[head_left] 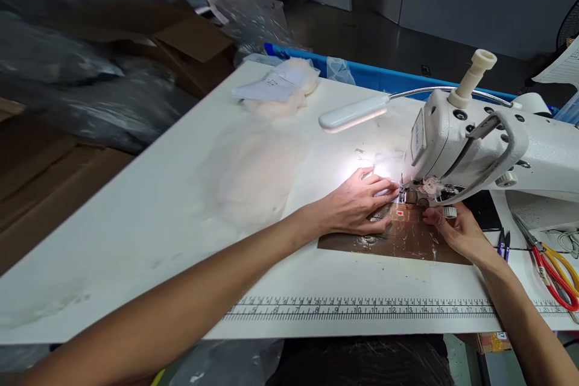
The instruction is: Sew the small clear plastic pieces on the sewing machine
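Observation:
A white sewing machine [479,139] stands at the right of the table, its lit needle area low on the left side. My left hand [362,204] lies flat beside the needle with its fingers spread. Its fingertips press a small pale piece of fabric [383,164] next to the presser foot [401,194]. On the other side of the foot is my right hand [456,232], its thumb stretched out over the brown machine bed plate [407,244]. The machine's white knob partly covers the right fingers, and I see nothing held in them.
Red- and yellow-handled scissors [549,265] and dark snips [503,244] lie at the right. A lamp [353,114] reaches over the table. Pale sheer fabric [253,178] lies at left, with a stacked bundle [280,87] behind. A printed ruler [357,309] runs along the front edge.

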Demonstrator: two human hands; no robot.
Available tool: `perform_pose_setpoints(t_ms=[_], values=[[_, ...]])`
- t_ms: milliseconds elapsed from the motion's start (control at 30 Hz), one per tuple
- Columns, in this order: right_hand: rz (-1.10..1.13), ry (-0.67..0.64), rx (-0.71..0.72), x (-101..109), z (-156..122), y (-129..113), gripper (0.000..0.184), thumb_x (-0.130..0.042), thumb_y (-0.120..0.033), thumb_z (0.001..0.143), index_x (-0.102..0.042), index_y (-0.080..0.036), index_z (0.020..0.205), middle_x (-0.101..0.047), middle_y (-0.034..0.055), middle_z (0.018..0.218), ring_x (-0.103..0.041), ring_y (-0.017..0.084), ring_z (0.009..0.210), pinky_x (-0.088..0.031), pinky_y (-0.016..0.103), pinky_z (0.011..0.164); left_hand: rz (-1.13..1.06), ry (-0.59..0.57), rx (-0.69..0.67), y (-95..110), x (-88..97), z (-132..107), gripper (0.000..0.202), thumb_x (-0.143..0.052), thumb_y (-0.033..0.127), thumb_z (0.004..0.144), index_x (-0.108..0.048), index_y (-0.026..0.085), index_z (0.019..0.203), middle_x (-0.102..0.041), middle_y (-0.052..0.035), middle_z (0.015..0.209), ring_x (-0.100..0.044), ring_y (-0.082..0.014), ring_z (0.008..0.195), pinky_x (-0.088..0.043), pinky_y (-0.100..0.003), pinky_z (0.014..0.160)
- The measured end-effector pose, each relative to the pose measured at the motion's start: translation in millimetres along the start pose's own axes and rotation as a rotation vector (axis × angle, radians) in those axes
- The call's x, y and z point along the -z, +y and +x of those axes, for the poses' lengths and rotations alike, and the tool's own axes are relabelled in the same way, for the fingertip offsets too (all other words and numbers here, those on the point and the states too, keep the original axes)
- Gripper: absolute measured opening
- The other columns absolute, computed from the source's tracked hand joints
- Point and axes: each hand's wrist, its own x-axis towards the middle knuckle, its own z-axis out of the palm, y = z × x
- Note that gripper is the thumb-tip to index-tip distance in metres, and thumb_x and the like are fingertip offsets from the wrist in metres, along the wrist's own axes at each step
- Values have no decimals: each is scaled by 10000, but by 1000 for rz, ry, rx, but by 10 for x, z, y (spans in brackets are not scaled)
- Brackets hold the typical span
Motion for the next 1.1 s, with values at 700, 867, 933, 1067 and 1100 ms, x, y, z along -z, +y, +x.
perform_pose_setpoints(t_ms=[700, 867, 933, 1067, 1100], values=[[78, 110, 41, -167, -83, 96, 381, -560, -516, 854, -574, -192, 1053, -620, 71, 891, -588, 176, 649, -524, 305, 584, 73, 51, 444, 7, -106, -45, 384, -303, 302, 999, -552, 139, 1243, -580, -162, 1311, -567, -299, 1068, -370, -466, 889], [-91, 114, 141, -191, -122, 109, 288, -507, -409, 901, -614, -191, 1057, -615, 83, 946, -600, 189, 752, -552, 326, 681, 20, -78, 285, -241, -58, 89, 338, -316, 220, 990, -618, 128, 1111, -636, -161, 1162, -552, -273, 1114, -356, -413, 933], [-164, 86, 214, -194, -140, 95, 266, -477, -349, 916, -636, -193, 1061, -621, 95, 1003, -618, 199, 807, -562, 353, 746, -15, -145, 239, -366, -10, 161, 335, -329, 229, 986, -628, 124, 1093, -648, -151, 1115, -567, -260, 1086, -367, -390, 941], [-361, 53, 352, -211, -190, 102, 289, -444, -297, 952, -650, -197, 1129, -616, 118, 1042, -636, 237, 893, -568, 406, 808, -79, -211, 187, -523, 104, 164, 364, -339, 301, 998, -609, 134, 1176, -616, -142, 1233, -577, -245, 1110, -402, -358, 976], [-407, 60, 377, -221, -203, 111, 298, -433, -291, 960, -647, -194, 1144, -609, 125, 1035, -633, 249, 909, -573, 416, 801, -87, -205, 194, -536, 142, 116, 384, -339, 325, 1001, -587, 132, 1223, -585, -146, 1299, -568, -248, 1146, -406, -361, 999]])
